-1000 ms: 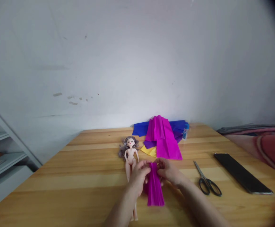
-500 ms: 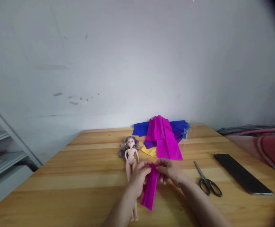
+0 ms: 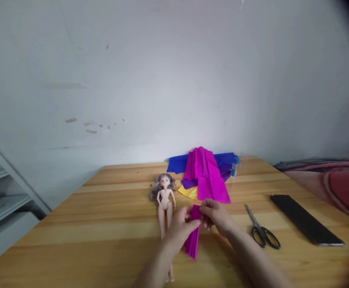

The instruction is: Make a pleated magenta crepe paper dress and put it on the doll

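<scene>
Both hands pinch the top of a small pleated magenta crepe paper strip [image 3: 193, 240] over the wooden table [image 3: 102, 232]. My left hand [image 3: 179, 227] grips it from the left and my right hand [image 3: 216, 218] from the right, fingers closed. The strip hangs down and slants left below my hands. An unclothed doll [image 3: 165, 202] with grey curly hair lies on its back just left of my left hand, its legs partly hidden by my forearm.
A pile of magenta, blue, purple and yellow crepe paper [image 3: 206, 172] lies at the table's far edge by the wall, with a glue stick [image 3: 234, 167] beside it. Black scissors [image 3: 263, 234] and a dark phone [image 3: 306, 219] lie to the right. Shelves [image 3: 0, 196] stand at left.
The strip was spread flat and wide between my hands; it is now gathered narrower and tilted left. My hands have closed in together at its top.
</scene>
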`<state>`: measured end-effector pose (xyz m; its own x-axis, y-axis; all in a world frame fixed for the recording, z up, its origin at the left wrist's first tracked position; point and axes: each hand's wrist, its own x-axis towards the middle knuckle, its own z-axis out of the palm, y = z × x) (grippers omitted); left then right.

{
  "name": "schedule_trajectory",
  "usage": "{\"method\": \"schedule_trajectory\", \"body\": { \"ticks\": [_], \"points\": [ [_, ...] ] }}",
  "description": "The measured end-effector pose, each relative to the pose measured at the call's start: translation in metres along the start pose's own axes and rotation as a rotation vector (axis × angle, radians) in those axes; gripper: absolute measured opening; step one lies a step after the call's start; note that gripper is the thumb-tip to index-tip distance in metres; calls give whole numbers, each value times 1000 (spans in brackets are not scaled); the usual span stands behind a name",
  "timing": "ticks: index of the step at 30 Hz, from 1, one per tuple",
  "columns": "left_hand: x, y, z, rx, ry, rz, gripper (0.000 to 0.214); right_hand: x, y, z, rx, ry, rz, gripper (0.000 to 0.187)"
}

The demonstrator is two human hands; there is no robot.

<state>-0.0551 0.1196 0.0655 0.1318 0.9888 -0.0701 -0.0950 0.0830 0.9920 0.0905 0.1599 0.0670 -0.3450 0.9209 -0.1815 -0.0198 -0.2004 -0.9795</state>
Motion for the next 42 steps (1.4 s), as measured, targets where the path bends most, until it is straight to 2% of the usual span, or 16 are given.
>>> {"method": "schedule_trajectory", "body": {
  "ticks": [3, 6, 9, 14, 20, 29, 35, 39, 42],
  "points": [
    [1, 0, -2, -69, 37, -48, 22, -3, -4, -2, 98, -35, -51, 25],
    [2, -1, -5, -191, 29, -121, 25, -4, -6, -2, 151, -42, -81, 24],
    [2, -2, -6, -224, 24, -149, 28, -4, -5, -1, 132, -30, -106, 25],
    [3, -5, -5, -172, -9, -118, 30, -2, -1, -1, 94, -18, -176, 30],
    [-1, -3, 0, -63, -26, -85, 28, 2, 4, -1, 73, -35, -176, 33],
    [-3, 2, 4, 13, 58, -108, 18, 2, 4, -1, 5, -19, -162, 17],
    [-3, 6, 6, 53, 132, -70, 14, -1, 3, -1, -5, -20, -139, 5],
    [-4, 10, 5, 77, 189, -59, 11, -3, -1, 1, -5, -29, -112, 5],
    [-3, 8, 2, 38, 186, -29, 11, -5, -4, 1, 46, -59, -135, 9]
  ]
}}
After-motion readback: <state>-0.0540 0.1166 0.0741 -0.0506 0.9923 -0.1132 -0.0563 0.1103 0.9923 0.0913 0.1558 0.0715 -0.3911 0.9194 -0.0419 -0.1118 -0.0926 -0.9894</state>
